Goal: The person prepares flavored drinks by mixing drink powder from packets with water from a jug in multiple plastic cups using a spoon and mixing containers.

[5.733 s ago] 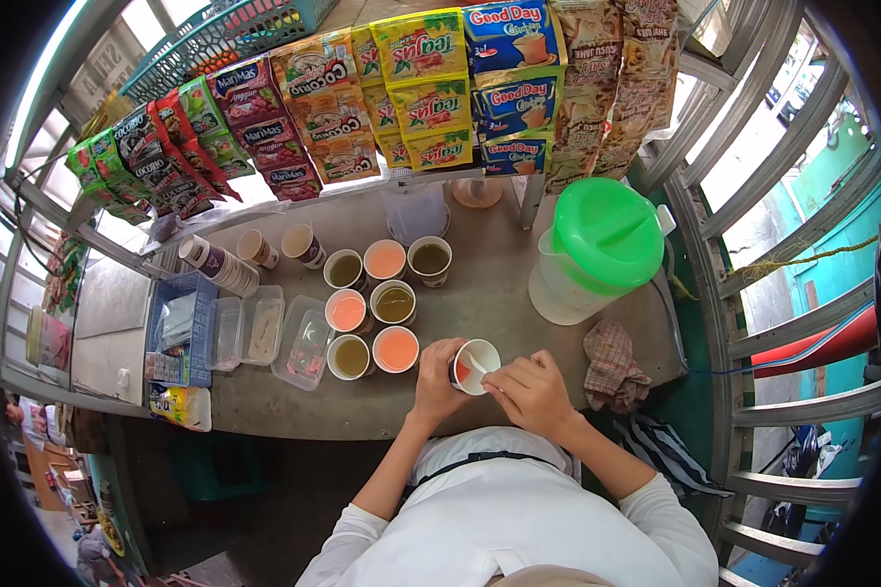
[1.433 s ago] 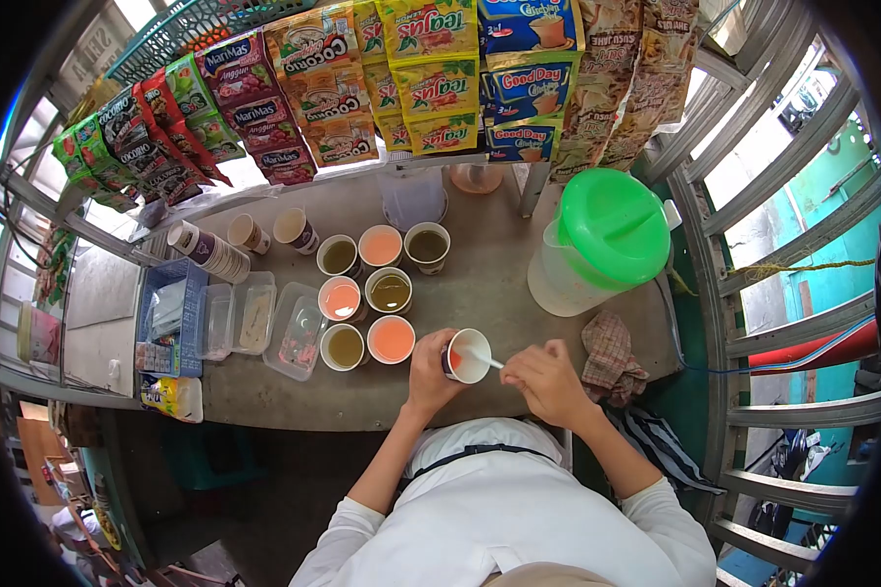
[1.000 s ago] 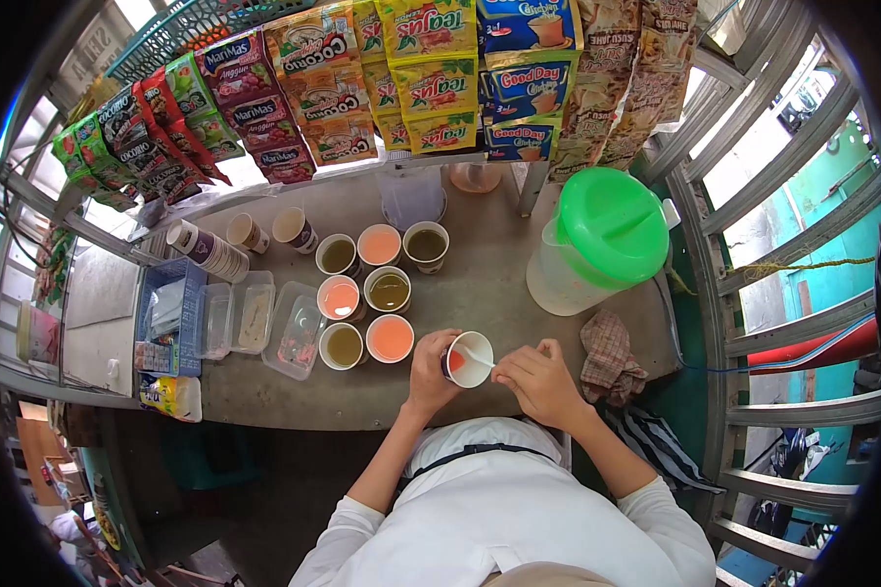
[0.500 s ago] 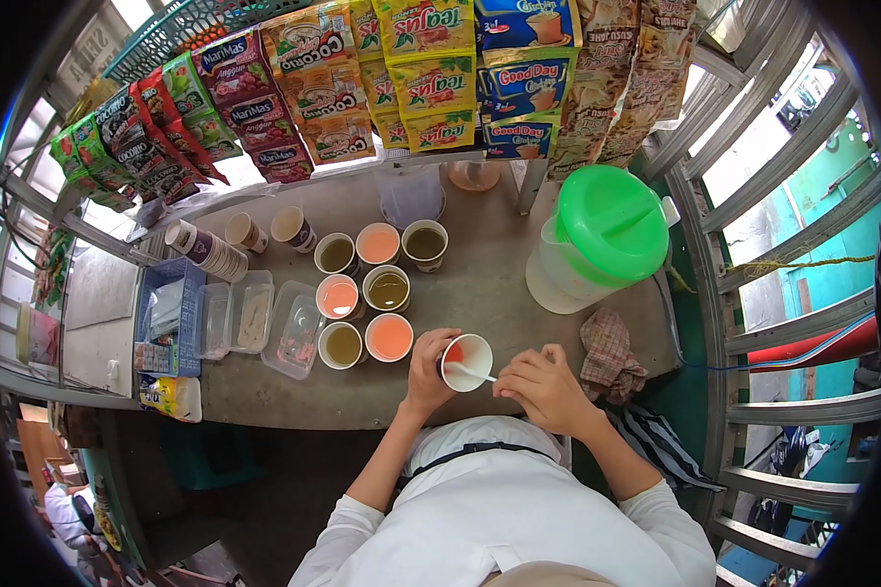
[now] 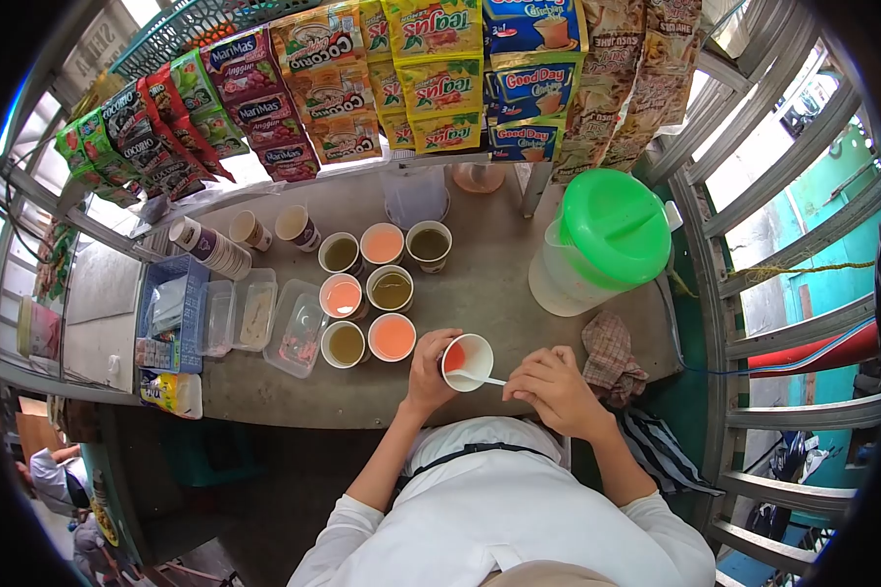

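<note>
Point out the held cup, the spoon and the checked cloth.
Held cup (image 5: 475, 359): head view, white inner wall.
Spoon (image 5: 484, 379): head view, on its handle.
Checked cloth (image 5: 613, 358): head view, middle of its crumpled folds.

White cup (image 5: 478, 352), red drink (image 5: 454, 357), white spoon (image 5: 486, 379)

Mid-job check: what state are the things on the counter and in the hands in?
Held cup: in left hand, red-orange contents inside.
Spoon: in right hand, tip inside held cup.
Four cups: greenish-brown liquid inside.
Three cups: orange liquid inside.
Pitcher: green lid on.
Checked cloth: crumpled.
Cup stack: nested.
</note>
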